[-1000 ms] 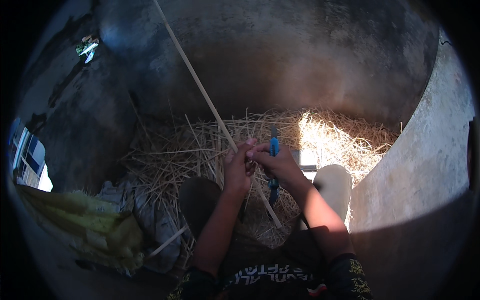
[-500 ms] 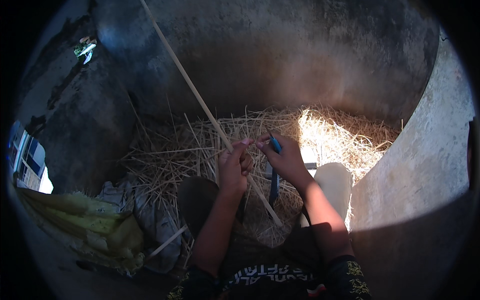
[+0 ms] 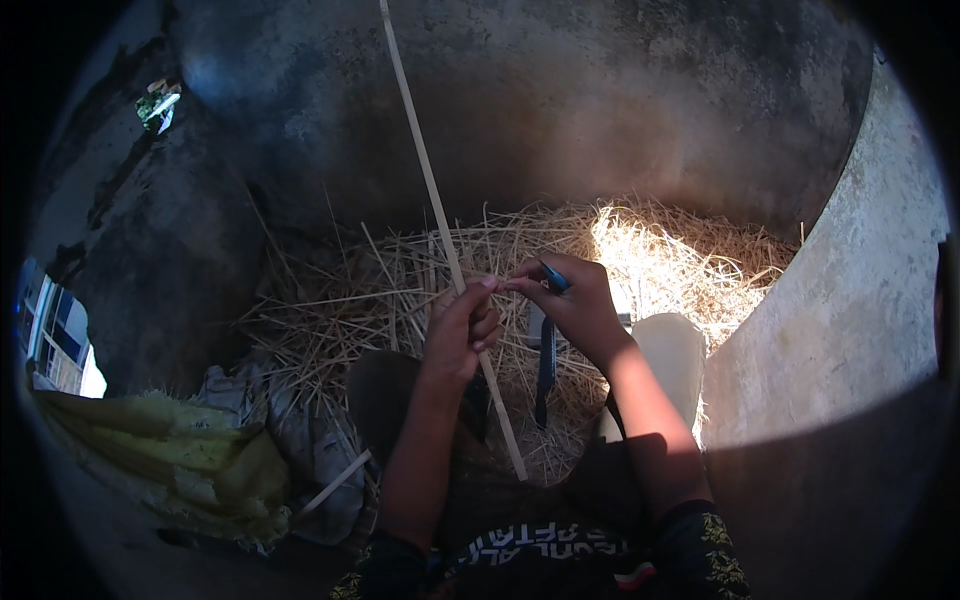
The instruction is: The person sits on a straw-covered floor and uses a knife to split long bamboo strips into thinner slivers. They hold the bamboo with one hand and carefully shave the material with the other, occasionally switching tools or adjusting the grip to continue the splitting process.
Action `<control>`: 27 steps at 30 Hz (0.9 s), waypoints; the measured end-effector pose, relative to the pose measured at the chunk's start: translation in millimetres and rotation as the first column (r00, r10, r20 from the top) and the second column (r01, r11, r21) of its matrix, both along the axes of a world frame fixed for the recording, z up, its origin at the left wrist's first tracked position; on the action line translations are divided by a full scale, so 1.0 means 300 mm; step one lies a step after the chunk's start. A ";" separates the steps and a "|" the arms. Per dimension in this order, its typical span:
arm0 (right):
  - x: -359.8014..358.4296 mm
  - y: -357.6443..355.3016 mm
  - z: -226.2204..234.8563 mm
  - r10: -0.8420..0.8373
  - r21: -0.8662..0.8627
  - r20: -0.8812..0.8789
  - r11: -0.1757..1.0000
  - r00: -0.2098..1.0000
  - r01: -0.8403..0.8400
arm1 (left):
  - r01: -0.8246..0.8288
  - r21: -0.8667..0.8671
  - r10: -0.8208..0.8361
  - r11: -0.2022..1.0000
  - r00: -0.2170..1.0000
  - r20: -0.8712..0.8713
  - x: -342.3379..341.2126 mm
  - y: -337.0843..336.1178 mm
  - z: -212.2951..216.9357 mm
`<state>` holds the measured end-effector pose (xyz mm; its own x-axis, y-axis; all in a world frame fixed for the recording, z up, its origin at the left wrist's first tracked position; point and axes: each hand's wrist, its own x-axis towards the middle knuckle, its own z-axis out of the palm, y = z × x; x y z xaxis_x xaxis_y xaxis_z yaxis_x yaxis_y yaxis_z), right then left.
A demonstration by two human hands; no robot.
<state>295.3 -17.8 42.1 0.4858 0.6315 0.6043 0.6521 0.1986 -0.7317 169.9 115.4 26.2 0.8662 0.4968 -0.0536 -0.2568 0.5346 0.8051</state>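
Note:
My left hand is closed around a long, pale wooden strip, which leans up past the top of the view and ends low between my knees. Its thumb and forefinger meet the fingertips of my right hand. Closed too, the right hand grips a slim blue tool with a dark tip; its kind cannot be made out. Below that hand hangs a dark blue strap-like piece; whether it joins the tool is hidden. Anything tiny between the touching fingertips is too small to see.
Straw-like shavings cover the floor ahead, brightly sunlit at the right. Curved concrete walls stand close around me. A torn yellow-green sack lies at the lower left, beside a grey cloth and another pale stick.
The wooden strip has swung more upright, its top moving right and its lower end moving left. Both hands stay close together, and the right hand has turned slightly.

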 end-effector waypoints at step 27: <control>0.038 -0.047 0.049 0.314 -0.097 -0.380 0.922 0.870 -0.375 | 0.288 0.050 -0.286 0.956 0.957 -0.052 -0.006 0.024 -0.023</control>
<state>306.6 -31.9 56.8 0.3791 0.8718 0.3103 0.2593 0.2218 -0.9400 168.2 122.7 19.3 0.9702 0.2309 -0.0737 -0.0631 0.5343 0.8430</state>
